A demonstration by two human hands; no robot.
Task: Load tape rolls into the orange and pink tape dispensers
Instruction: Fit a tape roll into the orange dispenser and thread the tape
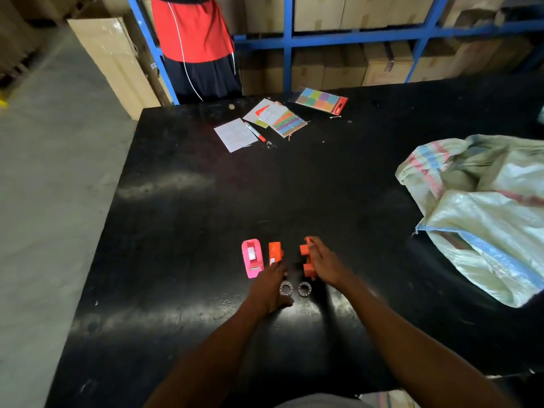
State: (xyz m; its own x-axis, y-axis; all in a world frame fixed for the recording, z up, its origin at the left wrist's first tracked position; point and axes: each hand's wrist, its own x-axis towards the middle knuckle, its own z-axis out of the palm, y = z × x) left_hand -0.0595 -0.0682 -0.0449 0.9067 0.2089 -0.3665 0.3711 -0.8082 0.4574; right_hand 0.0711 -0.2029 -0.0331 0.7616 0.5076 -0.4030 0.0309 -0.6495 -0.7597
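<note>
Right hand grips an orange dispenser, its fingers hiding the dispenser's right side. Left hand rests flat on the table; grip cannot be determined. It covers the near end of a second orange piece. Pink dispenser lies just left. 2 rolls lie between the hands.

A black table stands on grey concrete floor before blue shelving stacked with cardboard boxes
</note>
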